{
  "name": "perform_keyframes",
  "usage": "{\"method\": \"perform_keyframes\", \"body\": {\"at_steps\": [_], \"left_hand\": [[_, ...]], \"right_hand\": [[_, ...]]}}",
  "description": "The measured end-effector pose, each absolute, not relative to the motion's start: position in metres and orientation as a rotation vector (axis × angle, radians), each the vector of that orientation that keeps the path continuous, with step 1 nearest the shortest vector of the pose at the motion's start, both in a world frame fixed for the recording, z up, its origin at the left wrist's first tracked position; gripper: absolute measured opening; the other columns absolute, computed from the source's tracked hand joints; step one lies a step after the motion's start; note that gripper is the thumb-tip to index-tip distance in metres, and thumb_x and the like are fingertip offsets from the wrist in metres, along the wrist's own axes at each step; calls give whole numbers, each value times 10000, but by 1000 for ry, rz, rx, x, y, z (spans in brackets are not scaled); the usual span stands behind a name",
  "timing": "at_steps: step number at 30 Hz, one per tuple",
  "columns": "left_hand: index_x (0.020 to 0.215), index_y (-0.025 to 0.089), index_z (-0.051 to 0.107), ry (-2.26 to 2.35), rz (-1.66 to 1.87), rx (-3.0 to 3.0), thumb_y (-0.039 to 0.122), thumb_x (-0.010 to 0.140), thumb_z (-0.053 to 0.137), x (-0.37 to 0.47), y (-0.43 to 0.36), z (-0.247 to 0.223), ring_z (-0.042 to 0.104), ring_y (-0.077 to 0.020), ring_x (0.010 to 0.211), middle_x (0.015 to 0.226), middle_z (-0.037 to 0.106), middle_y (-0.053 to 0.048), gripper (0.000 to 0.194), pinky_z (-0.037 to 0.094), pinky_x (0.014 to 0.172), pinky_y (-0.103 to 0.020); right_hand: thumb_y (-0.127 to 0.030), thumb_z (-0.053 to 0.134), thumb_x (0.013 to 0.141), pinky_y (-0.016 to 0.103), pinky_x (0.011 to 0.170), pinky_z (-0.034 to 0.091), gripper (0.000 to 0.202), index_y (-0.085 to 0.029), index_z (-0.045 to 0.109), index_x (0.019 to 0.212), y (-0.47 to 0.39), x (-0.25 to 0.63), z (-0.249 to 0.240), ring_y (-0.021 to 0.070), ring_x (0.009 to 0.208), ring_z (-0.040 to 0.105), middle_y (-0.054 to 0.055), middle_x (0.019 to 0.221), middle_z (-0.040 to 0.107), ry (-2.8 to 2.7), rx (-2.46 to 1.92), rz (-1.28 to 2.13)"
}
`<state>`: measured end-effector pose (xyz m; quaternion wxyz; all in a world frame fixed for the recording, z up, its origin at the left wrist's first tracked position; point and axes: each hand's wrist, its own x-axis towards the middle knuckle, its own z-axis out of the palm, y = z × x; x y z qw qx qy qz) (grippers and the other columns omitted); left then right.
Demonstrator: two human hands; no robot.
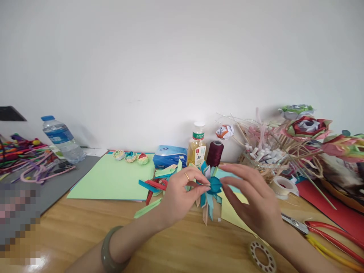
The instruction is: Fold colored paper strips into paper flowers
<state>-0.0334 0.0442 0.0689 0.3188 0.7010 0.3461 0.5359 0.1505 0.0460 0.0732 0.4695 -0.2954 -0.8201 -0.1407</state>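
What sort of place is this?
Probably a paper-craft workspace; home or studio, I can't tell. Signs: folded-paper flowers at the right, a maroon thread spool on the wooden table, and blue folded paper at the left hand.

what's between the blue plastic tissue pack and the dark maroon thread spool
A clear, white-capped bottle of yellow liquid, seen in the head view.

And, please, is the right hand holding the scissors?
No, the right hand is at the blue paper; the scissors lie on the table.
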Motion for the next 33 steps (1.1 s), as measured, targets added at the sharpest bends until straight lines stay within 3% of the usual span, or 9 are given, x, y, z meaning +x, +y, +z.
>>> {"method": "perform_keyframes", "body": {"at_steps": [2,5,8,12,15,21,33], "left_hand": [[733,179,631,877,1566,1986,133,760,619,-34,44,67,588,-144,729,751,627,-37,54,483,647,-263],[746,184,623,822,1684,2173,86,770,585,-34,41,66,594,-128,686,728,610,-30,109,483,633,-255],[759,187,609,790,1668,2215,62,774,565,-33,40,64,592,-116,667,730,604,-22,134,479,610,-235],[743,186,572,794,1643,1977,90,769,597,-30,41,60,574,-111,675,726,578,-5,102,476,600,-227],[734,186,538,792,1599,1799,128,779,598,-29,42,58,557,-114,697,737,548,-2,95,478,594,-223],[757,186,507,762,1543,1774,166,811,566,-29,43,55,544,-128,771,781,531,-14,82,479,688,-259],[823,189,505,678,1550,1790,187,850,523,-30,46,50,538,-137,823,829,518,-24,32,472,714,-267]], "right_hand": [[-168,566,811,327,664,508,120,-223,574,918,42,149,77,197,792,621,71,860,659,-1908,-891,-216],[-337,514,861,248,476,432,133,-223,582,860,36,145,85,139,547,545,-2,632,597,-1948,-1120,326],[-456,520,833,228,454,386,269,-208,582,747,34,142,90,119,503,492,-25,557,549,-1921,-1183,775],[-494,579,765,216,450,351,323,-193,548,653,37,141,94,98,489,436,-40,532,483,-1764,-1170,1061],[-467,618,735,214,455,366,307,-190,534,630,39,143,95,89,476,430,-46,519,480,-1661,-1179,1184],[-414,676,681,228,504,463,269,-187,547,616,40,144,95,107,504,549,-16,544,596,-1537,-1175,1322],[-391,662,694,209,511,490,252,-188,544,602,38,145,94,107,500,609,-23,517,632,-1458,-1212,1299]]}}
